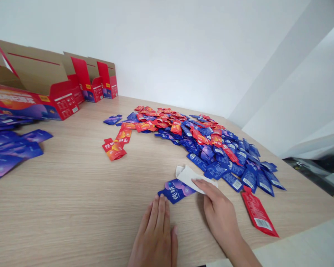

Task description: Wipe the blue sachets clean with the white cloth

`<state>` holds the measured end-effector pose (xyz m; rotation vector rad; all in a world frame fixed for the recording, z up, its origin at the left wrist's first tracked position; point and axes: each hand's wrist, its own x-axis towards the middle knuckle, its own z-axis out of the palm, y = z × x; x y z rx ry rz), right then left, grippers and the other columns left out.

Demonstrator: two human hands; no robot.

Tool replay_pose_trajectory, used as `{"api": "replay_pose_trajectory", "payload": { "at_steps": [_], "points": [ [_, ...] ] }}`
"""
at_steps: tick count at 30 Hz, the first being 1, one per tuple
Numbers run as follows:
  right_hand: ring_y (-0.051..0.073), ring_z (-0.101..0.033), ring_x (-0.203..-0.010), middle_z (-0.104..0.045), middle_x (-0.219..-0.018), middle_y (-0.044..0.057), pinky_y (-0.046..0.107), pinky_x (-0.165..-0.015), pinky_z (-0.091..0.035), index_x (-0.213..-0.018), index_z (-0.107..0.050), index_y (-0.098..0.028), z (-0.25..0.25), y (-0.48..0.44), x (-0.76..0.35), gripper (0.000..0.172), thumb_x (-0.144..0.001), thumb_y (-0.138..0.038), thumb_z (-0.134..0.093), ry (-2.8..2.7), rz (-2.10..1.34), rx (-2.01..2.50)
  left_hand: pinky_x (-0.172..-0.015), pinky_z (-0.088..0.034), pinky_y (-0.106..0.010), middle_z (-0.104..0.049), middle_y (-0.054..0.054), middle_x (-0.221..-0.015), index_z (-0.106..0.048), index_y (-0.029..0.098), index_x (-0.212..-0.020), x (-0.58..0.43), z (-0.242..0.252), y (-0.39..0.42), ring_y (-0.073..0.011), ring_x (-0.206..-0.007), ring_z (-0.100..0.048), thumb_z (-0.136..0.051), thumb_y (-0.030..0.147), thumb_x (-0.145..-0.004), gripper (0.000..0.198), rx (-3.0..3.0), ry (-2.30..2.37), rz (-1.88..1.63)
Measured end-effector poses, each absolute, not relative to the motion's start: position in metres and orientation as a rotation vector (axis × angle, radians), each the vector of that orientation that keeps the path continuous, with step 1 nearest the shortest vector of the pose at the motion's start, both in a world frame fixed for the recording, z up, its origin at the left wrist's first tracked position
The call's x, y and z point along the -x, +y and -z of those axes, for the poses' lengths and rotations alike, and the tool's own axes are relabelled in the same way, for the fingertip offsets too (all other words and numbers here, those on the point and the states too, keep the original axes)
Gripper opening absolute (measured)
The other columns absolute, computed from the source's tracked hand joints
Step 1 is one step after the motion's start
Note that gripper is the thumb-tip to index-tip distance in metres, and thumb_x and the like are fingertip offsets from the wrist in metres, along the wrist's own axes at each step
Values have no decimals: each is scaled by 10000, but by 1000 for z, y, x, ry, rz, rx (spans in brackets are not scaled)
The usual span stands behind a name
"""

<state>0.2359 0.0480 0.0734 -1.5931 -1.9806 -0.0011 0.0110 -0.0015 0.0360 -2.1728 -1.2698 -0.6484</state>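
My left hand lies flat on the light wood table, fingers spread, just below a blue sachet and not holding anything. My right hand presses a crumpled white wipe against the tabletop. The wipe's edge overlaps the sachet's right end. A red sachet lies to the right of my right hand, and a large pile of mixed blue and red sachets spreads out beyond both hands.
Several open red-and-cardboard display boxes stand at the far left against the white wall. Below them lie fanned purple-blue sachets. A few red sachets sit left of the pile. The table's right edge runs near a dark gap.
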Motion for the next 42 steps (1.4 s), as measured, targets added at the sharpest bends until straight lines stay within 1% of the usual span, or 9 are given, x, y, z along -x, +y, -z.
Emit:
{"api": "replay_pose_trajectory", "payload": {
  "at_steps": [3, 6, 14, 18, 22, 30, 34, 37, 42],
  "points": [
    [210, -650, -1345, -719, -1405, 36, 422, -1129, -557, -1372, -718, -290, -78, 37, -215, 551, -972, -52, -423, -2111, -80, 1313, -1070, -495, -396, -716, -177, -1361, -609, 22, -1344, -10, -32, -3, -290, -1266, -656, -521, 319, -934, 514, 2200, -1273, 644],
    [210, -605, -1397, -705, -1428, 12, 431, -1152, -539, -1349, -732, -299, -76, 34, -200, 623, -909, 15, -423, -2237, -90, 1179, -1071, -486, -390, -763, -127, -1267, -661, 85, -1255, -9, -34, -4, -265, -1200, -682, -498, 318, -957, 412, 2238, -1298, 653],
    [279, -682, -1304, -727, -1387, 55, 521, -1111, -570, -1324, -754, -252, -67, 51, -257, 591, -876, -30, -439, -1987, 75, 1676, -1071, -462, -381, -751, -165, -1298, -633, 7, -1284, -14, -45, 0, -263, -1232, -674, -427, 263, -959, 462, 2133, -1275, 742],
    [233, -685, -1300, -732, -1382, 46, 452, -1105, -578, -1364, -723, -277, -76, 40, -233, 517, -984, -85, -431, -2047, 9, 1430, -1089, -453, -386, -724, -170, -1352, -614, 13, -1325, -12, -37, -1, -273, -1269, -653, -467, 292, -947, 493, 2150, -1275, 718],
    [211, -611, -1390, -701, -1432, 16, 406, -1145, -543, -1370, -720, -280, -77, 35, -200, 629, -912, 20, -410, -2283, -14, 1140, -1078, -462, -392, -771, -109, -1259, -657, 90, -1266, -10, -33, -3, -254, -1191, -683, -478, 299, -956, 415, 2212, -1298, 665],
    [293, -728, -1230, -753, -1334, 89, 528, -1040, -615, -1261, -782, -204, -70, 56, -257, 566, -873, -30, -407, -2040, 157, 1661, -1090, -441, -379, -747, -161, -1309, -632, 17, -1294, -12, -41, 0, -261, -1251, -658, -430, 307, -984, 469, 2155, -1292, 764],
    [231, -702, -1275, -745, -1358, 46, 459, -1090, -586, -1319, -750, -268, -74, 42, -238, 521, -964, -79, -419, -2056, 37, 1438, -1087, -445, -371, -745, -152, -1314, -638, 37, -1296, -13, -39, 0, -255, -1259, -647, -441, 323, -983, 468, 2156, -1304, 760],
    [199, -641, -1355, -712, -1414, 11, 403, -1122, -560, -1345, -735, -310, -74, 35, -218, 574, -940, -36, -433, -2204, -41, 1204, -1097, -447, -388, -776, -123, -1227, -680, 81, -1221, -11, -34, -2, -266, -1209, -667, -485, 327, -969, 402, 2193, -1291, 727],
    [239, -696, -1285, -742, -1363, 30, 462, -1102, -579, -1261, -787, -275, -67, 48, -240, 604, -852, -8, -431, -2124, 12, 1471, -1106, -442, -374, -728, -151, -1345, -623, 33, -1330, -11, -35, -1, -267, -1295, -629, -483, 351, -973, 499, 2188, -1301, 711]
  ]
}}
